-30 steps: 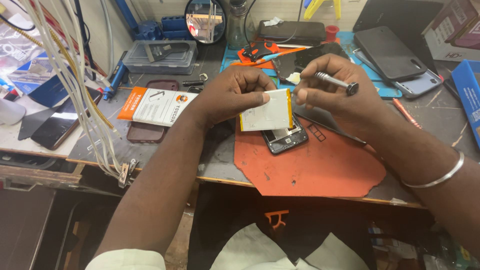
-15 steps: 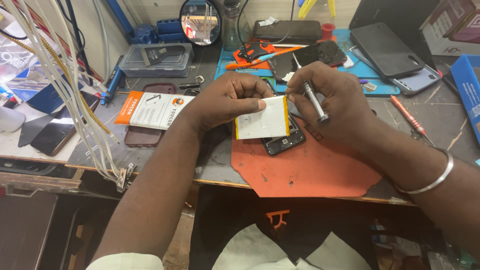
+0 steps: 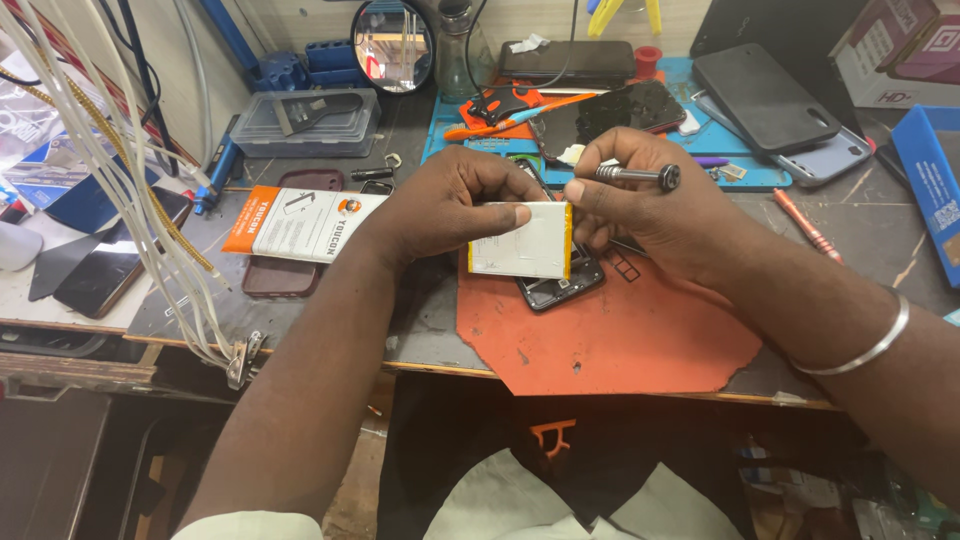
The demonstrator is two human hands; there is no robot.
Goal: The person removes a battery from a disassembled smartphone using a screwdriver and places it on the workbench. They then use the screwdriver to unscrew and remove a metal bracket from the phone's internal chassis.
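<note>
Cluttered repair tabletop (image 3: 400, 330), dark and scuffed, with an orange work mat (image 3: 620, 330) at its near edge and a blue mat (image 3: 745, 175) behind it. A clear plastic tray (image 3: 305, 122) at the rear left holds a dark flat scraper-like tool. A round mirror (image 3: 392, 45) stands beside it. Both hands hold a flat white battery pack (image 3: 520, 240) with a yellow strip on its right edge, just above the orange mat. Its broad face is turned to the camera and its long axis runs left to right. The left hand (image 3: 445, 205) grips the pack's left and top edge, thumb pressed on the face. The right hand (image 3: 650, 210) pinches the yellow edge and also clasps a metal screwdriver (image 3: 640, 177), which lies nearly level, its knurled cap pointing right. An opened dark phone (image 3: 560, 285) lies on the mat directly beneath the pack. A flat rectangular package (image 3: 300, 222), white with an orange end panel, lies left of the hands. A blue box (image 3: 930, 175) sits at the right edge; a cardboard carton (image 3: 900, 50) is at the rear right.
</note>
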